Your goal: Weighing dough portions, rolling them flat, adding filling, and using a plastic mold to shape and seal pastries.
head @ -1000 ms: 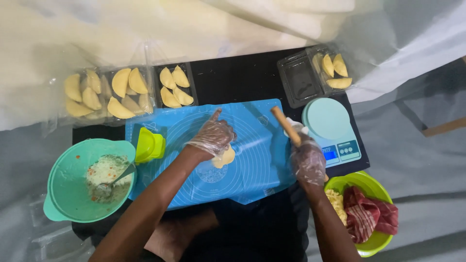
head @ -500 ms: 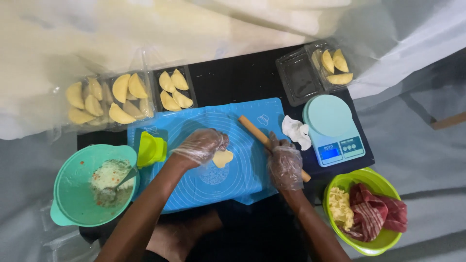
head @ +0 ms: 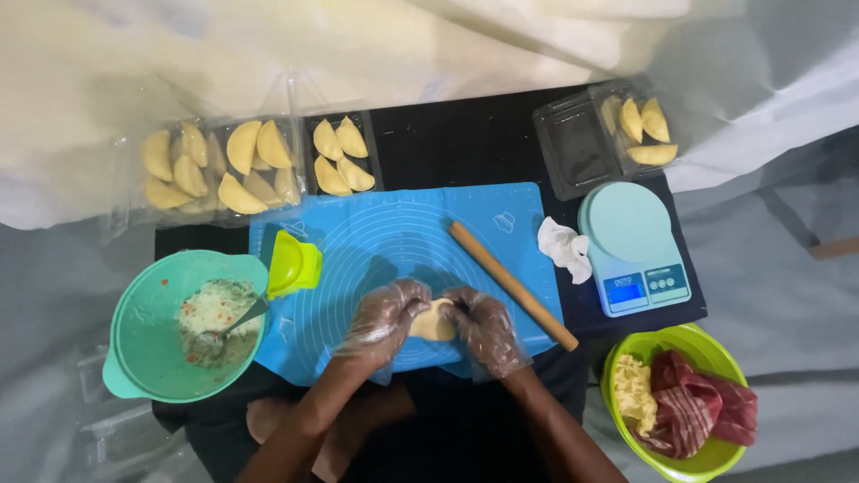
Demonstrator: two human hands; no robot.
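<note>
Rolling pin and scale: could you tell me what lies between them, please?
A crumpled white cloth lies between the rolling pin and the scale, in the head view.

A black table (head: 447,143) carries a blue mat (head: 376,241), clear trays (head: 268,161), a scale (head: 631,246) and bowls (head: 143,322).

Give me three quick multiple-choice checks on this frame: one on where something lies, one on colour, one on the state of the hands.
1. Where does the wooden rolling pin lie?
A. in the teal bowl
B. on the blue mat
C. on the scale

2. What colour is the folding dumpling press?
A. red
B. black
C. yellow-green

3. What do the left hand and right hand hold?
A. a dough disc
B. a spoon
C. nothing

Key: B, it rests diagonally on the mat; C, bright lime plastic; A, both gloved hands pinch the dough.
</note>
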